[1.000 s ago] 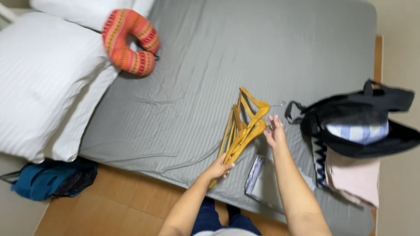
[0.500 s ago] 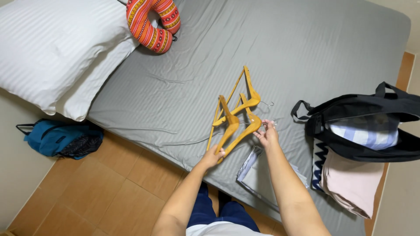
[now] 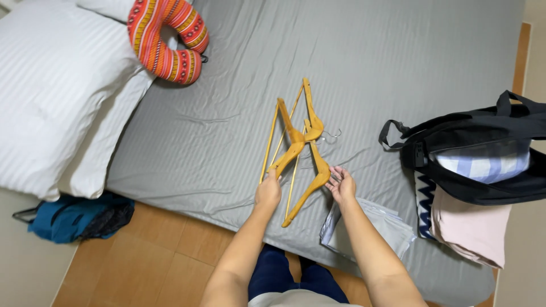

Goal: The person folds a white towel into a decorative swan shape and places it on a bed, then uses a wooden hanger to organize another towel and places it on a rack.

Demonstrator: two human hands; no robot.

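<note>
The light over me is soft, even and fairly bright, with no glare anywhere. My hands (image 3: 307,190) and the hangers (image 3: 298,145) throw only faint, short shadows on the grey sheet (image 3: 398,68). The picture is sharp in the middle, with no motion blur. The wide lens bends the bed's edges, and the corners look a little darker.

— What are the hangers (image 3: 296,142) made of?
— Yellow wood, smooth and a bit shiny, with thin metal hooks (image 3: 331,135).
— And the bed sheet (image 3: 387,62)?
— Grey cloth, matt, with fine stripes and some wrinkles.
— The neck pillow (image 3: 165,37)?
— Soft woven cloth. The bag (image 3: 483,142) is matt black cloth, and the floor (image 3: 153,261) is smooth wood.
</note>
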